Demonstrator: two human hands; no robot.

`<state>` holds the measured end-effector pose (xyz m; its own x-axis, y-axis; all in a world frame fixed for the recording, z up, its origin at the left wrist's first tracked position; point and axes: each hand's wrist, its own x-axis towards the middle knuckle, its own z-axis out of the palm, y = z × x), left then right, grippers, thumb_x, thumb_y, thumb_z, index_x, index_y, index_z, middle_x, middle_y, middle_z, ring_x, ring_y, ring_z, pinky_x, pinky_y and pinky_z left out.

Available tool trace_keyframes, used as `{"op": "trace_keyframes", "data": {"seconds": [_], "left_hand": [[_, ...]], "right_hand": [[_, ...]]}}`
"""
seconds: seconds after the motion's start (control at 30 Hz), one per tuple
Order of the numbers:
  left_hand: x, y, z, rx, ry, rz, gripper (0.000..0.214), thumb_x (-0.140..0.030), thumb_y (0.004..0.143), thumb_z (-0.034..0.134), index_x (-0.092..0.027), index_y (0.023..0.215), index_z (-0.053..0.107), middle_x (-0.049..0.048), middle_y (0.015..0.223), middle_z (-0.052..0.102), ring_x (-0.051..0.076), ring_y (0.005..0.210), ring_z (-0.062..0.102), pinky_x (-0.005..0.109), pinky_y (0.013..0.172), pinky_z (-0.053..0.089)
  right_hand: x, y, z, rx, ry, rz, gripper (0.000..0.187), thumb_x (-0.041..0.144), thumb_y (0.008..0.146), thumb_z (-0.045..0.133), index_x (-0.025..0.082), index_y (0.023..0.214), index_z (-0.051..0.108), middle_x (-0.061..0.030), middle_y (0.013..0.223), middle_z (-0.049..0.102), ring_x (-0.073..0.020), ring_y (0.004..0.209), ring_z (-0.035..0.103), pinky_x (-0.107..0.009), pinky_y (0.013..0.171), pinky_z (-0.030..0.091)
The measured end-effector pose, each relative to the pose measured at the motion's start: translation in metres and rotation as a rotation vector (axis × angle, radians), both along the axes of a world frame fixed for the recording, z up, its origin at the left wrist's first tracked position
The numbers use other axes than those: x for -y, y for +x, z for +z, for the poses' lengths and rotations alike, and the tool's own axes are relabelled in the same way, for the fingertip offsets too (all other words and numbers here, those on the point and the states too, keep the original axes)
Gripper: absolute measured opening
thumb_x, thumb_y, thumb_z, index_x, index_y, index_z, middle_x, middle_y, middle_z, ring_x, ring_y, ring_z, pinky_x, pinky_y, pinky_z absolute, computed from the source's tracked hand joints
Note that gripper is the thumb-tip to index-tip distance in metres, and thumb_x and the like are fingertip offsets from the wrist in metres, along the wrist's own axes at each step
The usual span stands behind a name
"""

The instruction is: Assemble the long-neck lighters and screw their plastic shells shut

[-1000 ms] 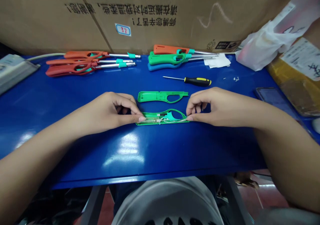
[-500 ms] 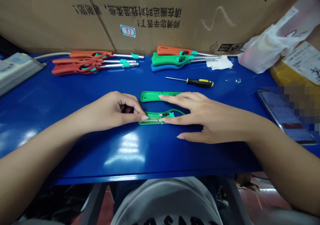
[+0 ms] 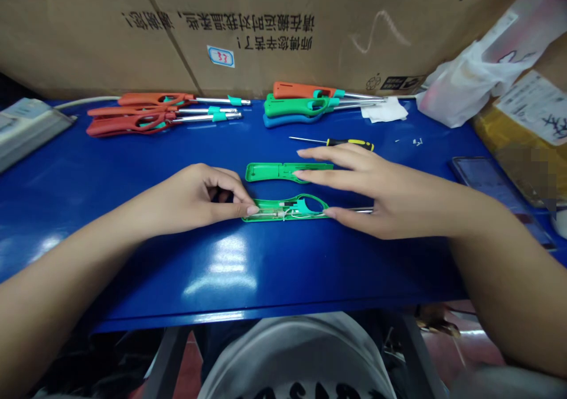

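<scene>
An opened green lighter body (image 3: 266, 217) lies on the blue table, its inner parts showing: a clear fuel tank, a teal trigger (image 3: 305, 207), a thin white wire and a metal rod running right. My left hand (image 3: 204, 198) pinches the left end of this body between thumb and fingers. Over the right end is my right hand (image 3: 372, 189), fingers spread, its thumb by the body's right tip and rod. Just behind lies the matching green half shell (image 3: 266, 172), partly covered by the right hand's fingers.
Red and orange long-nosed lighters (image 3: 142, 115) lie at the back left; green, blue and orange ones (image 3: 301, 106) sit back centre. A screwdriver (image 3: 349, 143) is behind my right hand. A phone (image 3: 491, 192) and plastic bag (image 3: 460, 88) are on the right. A cardboard box (image 3: 248, 9) stands behind.
My right hand has moved right and away from me, off the middle of the lighter body, uncovering the trigger and wire. My left hand keeps its pinch at the left end.
</scene>
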<state>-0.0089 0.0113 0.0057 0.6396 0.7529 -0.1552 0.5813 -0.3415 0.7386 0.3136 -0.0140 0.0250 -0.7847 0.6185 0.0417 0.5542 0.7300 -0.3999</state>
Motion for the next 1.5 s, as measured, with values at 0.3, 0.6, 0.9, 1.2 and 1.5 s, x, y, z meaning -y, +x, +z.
{"op": "trace_keyframes", "data": {"seconds": [0.3, 0.6, 0.9, 1.2, 1.5], "left_hand": [[0.002, 0.002, -0.001, -0.025, -0.004, 0.017, 0.025, -0.045, 0.087, 0.073, -0.023, 0.085, 0.083, 0.0033, 0.08, 0.075, 0.016, 0.067, 0.064, 0.022, 0.058, 0.049], [-0.003, -0.001, 0.001, 0.004, 0.0, -0.016, 0.029, -0.047, 0.091, 0.072, -0.021, 0.084, 0.082, 0.002, 0.084, 0.077, 0.014, 0.074, 0.068, 0.02, 0.067, 0.052], [0.011, 0.008, 0.001, 0.092, 0.241, -0.081, 0.024, -0.043, 0.089, 0.08, -0.025, 0.106, 0.084, 0.0038, 0.102, 0.077, 0.016, 0.091, 0.071, 0.025, 0.085, 0.054], [0.018, 0.016, -0.013, 0.114, 0.147, 0.081, 0.02, -0.044, 0.087, 0.082, -0.026, 0.096, 0.085, 0.0031, 0.088, 0.075, 0.015, 0.078, 0.067, 0.023, 0.065, 0.05], [0.017, 0.015, -0.012, 0.14, 0.234, 0.058, 0.016, -0.038, 0.086, 0.085, -0.027, 0.098, 0.086, 0.0014, 0.09, 0.076, 0.014, 0.082, 0.068, 0.023, 0.073, 0.053]], "right_hand": [[-0.015, 0.014, -0.008, 0.006, -0.114, -0.133, 0.05, 0.055, 0.089, 0.074, 0.03, 0.132, 0.068, -0.0101, 0.146, 0.056, -0.0352, 0.14, 0.049, -0.052, 0.118, 0.04], [-0.016, 0.011, -0.008, 0.008, -0.194, -0.146, 0.028, 0.051, 0.089, 0.074, 0.025, 0.099, 0.071, -0.008, 0.116, 0.064, -0.0274, 0.113, 0.06, -0.042, 0.101, 0.045], [-0.017, 0.008, -0.004, 0.058, -0.24, -0.083, 0.023, 0.045, 0.094, 0.067, 0.023, 0.092, 0.074, -0.0061, 0.102, 0.068, -0.0244, 0.103, 0.063, -0.038, 0.093, 0.045], [-0.015, 0.005, -0.001, 0.065, -0.314, -0.111, 0.021, 0.039, 0.093, 0.065, 0.022, 0.086, 0.073, -0.0048, 0.095, 0.07, -0.0206, 0.09, 0.064, -0.034, 0.078, 0.047], [-0.014, 0.003, 0.001, 0.091, -0.345, -0.147, 0.019, 0.036, 0.092, 0.064, 0.021, 0.083, 0.071, -0.0043, 0.093, 0.071, -0.0188, 0.084, 0.064, -0.033, 0.074, 0.046]]}}
